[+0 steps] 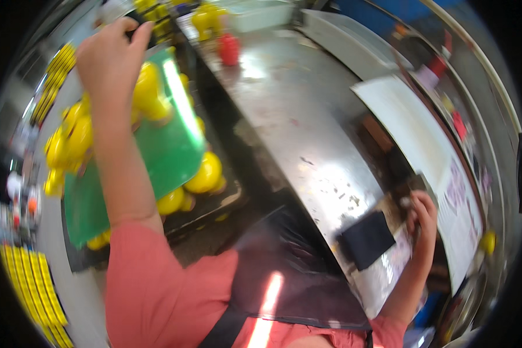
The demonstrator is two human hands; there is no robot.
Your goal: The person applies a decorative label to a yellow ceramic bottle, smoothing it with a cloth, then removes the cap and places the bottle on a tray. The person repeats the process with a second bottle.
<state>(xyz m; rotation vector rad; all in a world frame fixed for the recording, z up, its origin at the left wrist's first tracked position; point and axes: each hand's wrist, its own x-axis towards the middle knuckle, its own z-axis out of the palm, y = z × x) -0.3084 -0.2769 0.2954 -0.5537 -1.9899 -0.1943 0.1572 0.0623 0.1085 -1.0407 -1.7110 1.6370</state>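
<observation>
My left hand [107, 55] is stretched far out at the upper left, thumb and fingers curled together. A dark shape shows by the fingertips, and I cannot make out what they hold. Below that forearm lies a green sheet [171, 153] with glossy yellow rounded figures [151, 93] on it and more showing past its edge. At the right, my right hand [422, 216] is closed, fingertips pressed together near a small pale thing too blurred to name. Beside it a black rectangular pad [366, 239] rests on the bench.
A shiny metal bench [296, 110] runs diagonally through the middle. On it stand a red container [229, 49] and a white trough [354, 40] at the back. A stained white board [412, 122] lines the right side. Stacked yellow trays [32, 284] stand at lower left.
</observation>
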